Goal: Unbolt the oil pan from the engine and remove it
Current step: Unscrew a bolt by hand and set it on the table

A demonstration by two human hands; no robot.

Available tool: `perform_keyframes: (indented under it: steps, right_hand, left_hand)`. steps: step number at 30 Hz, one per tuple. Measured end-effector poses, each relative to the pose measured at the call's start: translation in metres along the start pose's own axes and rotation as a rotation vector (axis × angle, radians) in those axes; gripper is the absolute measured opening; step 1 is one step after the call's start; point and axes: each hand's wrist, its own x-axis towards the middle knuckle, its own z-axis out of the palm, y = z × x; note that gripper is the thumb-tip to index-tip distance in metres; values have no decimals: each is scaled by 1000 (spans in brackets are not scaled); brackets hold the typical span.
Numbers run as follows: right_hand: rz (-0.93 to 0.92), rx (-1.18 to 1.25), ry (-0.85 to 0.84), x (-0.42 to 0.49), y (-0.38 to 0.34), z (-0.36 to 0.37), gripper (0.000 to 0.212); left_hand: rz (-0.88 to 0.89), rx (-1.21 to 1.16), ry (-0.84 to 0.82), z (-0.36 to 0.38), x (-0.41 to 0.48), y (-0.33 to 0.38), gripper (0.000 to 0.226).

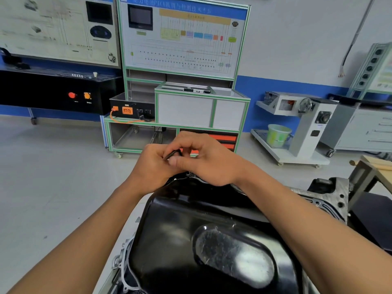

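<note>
A glossy black oil pan (191, 240) lies bottom-up on the grey engine block (331, 196) right in front of me. Both of my hands meet above the pan's far edge. My left hand (152, 166) and my right hand (203, 160) together pinch a small dark bolt (172, 154) between their fingertips. A bolt hole in the pan's flange (188, 173) shows just under my right thumb. The rest of the far flange is hidden behind my hands.
A green-framed training bench (180, 115) with a wiring board stands on the floor behind the engine. A white engine stand with a green bucket (277, 135) is at right. A black console (53, 92) runs along the left wall. A wooden table corner (373, 166) sits at far right.
</note>
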Motion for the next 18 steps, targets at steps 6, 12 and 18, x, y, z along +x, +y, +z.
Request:
perform_keyframes:
  steps: [6,12,18]
  right_hand:
    - [29,36,132,0,-5,10,18]
    - [22,-39,119,-3,-8,8,10]
    - [23,-151,205,0,-6,14,11]
  left_hand:
    - [-37,-18,-35,-1,0,0,29]
    - [-53,-9,-31,-2,-5,7,7]
    - [-72,20,-57,-1,0,1,21]
